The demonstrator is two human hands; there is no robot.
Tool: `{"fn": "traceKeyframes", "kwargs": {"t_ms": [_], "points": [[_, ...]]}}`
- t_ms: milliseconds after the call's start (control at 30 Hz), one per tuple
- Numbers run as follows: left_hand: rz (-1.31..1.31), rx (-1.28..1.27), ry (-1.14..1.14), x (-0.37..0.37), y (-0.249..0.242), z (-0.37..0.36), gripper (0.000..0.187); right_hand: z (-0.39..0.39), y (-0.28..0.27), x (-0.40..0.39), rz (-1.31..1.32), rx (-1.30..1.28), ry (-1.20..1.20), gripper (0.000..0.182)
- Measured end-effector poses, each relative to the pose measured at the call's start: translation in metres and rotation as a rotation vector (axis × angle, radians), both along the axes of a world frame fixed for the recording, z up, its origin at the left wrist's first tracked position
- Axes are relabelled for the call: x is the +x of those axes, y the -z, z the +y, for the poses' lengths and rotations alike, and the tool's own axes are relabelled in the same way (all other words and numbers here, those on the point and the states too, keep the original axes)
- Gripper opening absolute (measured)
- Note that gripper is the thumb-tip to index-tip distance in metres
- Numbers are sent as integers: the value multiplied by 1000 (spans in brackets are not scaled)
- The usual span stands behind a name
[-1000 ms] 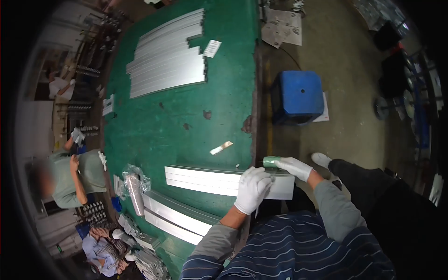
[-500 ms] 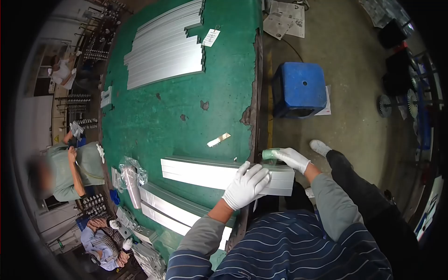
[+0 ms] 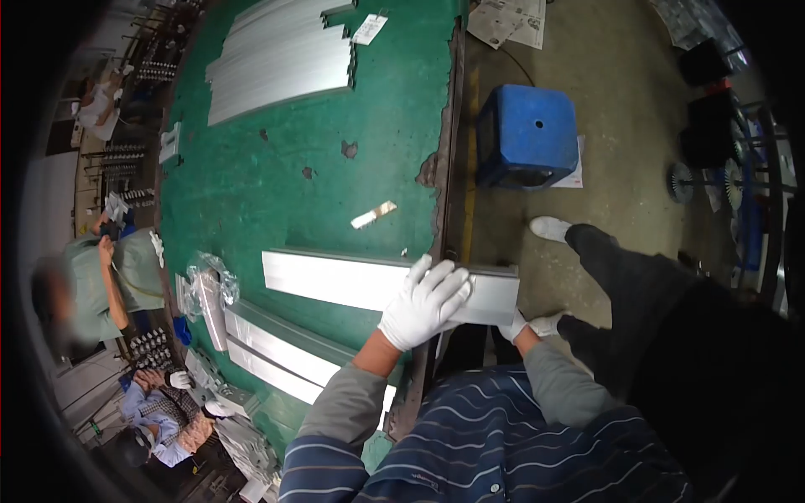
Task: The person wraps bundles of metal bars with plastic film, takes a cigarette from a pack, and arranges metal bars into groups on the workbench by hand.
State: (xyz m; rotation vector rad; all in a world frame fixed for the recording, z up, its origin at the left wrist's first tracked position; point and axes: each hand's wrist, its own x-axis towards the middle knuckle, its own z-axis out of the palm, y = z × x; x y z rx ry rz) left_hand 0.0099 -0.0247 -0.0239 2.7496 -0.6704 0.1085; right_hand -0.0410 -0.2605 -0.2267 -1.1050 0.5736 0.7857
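Observation:
A silvery metal profile bundle (image 3: 327, 281) lies near the table's front edge, its right end jutting out past that edge. My left hand (image 3: 425, 303), in a white glove, is wrapped over the top of the bundle close to the edge. At the overhanging end is my right hand (image 3: 512, 326), also gloved; its fingers are hidden behind the metal, and whatever it holds does not show. More long profiles (image 3: 285, 352) lie beside the bundle, nearer my left sleeve. A clear plastic-wrapped roll (image 3: 213, 310) rests by their far ends.
The green table (image 3: 251, 193) carries a wide row of profiles (image 3: 281, 63), a paper tag (image 3: 370, 29) and a small strip (image 3: 373, 215). A blue stool (image 3: 528, 134) stands on the floor at right. Two people (image 3: 126, 285) (image 3: 163, 419) are across the table; another person is farther back.
My right hand has moved down and behind the bundle's end; the green roll it held is out of sight. The left hand stays on the bundle. The camera view has shifted.

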Motion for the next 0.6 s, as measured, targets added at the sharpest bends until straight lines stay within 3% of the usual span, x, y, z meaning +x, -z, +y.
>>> {"fn": "traceKeyframes", "kwargs": {"t_ms": [67, 100, 133, 167, 233, 267, 467, 533, 600], "points": [[13, 7, -10, -13, -3, -1, 50, 3, 24, -38, -650, -492, -313, 29], [19, -19, -47, -20, -4, -10, 50, -18, -49, -23, -651, -503, -358, 29], [38, -41, -58, -32, -7, -18, 52, 18, -133, 13, -111, -462, -1055, 39], [30, -50, -53, -31, -6, -19, 54, 10, -153, 1, -111, -477, -1054, 39], [-27, -27, -25, -12, -6, 0, 57, 13, -173, -17, -524, -274, -748, 26], [-42, -23, -28, -10, -10, 5, 57, 16, -184, -13, -541, -274, -749, 26], [63, -202, 17, -17, -20, 15, 57, 24, -255, 18, -97, 73, -452, 33], [30, -170, 47, -16, -21, 19, 63, 33, -266, 33, -84, 134, -355, 33], [139, -328, 53, -11, -26, 17, 67, 36, -261, 47, -71, 218, -222, 32]]}}
